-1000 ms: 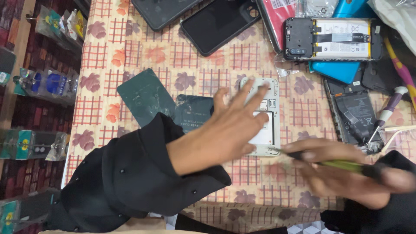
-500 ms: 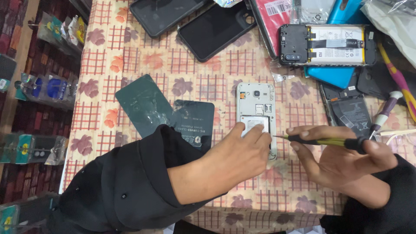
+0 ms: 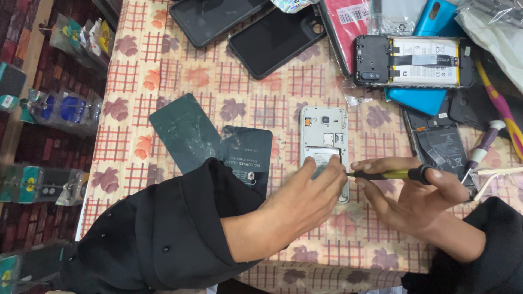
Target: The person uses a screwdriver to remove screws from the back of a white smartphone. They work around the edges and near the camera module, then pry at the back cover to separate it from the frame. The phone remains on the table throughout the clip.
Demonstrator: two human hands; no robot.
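While we've got the white back-less smartphone [image 3: 324, 142] lying face down mid-table on the checked floral tablecloth [image 3: 163, 71], its insides show: camera lens up top, card slots, a pale battery bay lower down. Just left of it sit two dark green cracked back panels [image 3: 218, 144], overlapping. Up top are two black phones face down [image 3: 245, 27], and to the right another opened black phone with a white battery [image 3: 415, 61] over a blue case [image 3: 419, 98]. Our left sleeve covers part of one green panel. Our left hand [image 3: 305, 196] rests curled on the phone's lower end, fingers [image 3: 332, 177] loosely bent. Our right hand [image 3: 419, 193] pinches a yellow-and-black screwdriver [image 3: 389, 174], tip at the phone's right edge.
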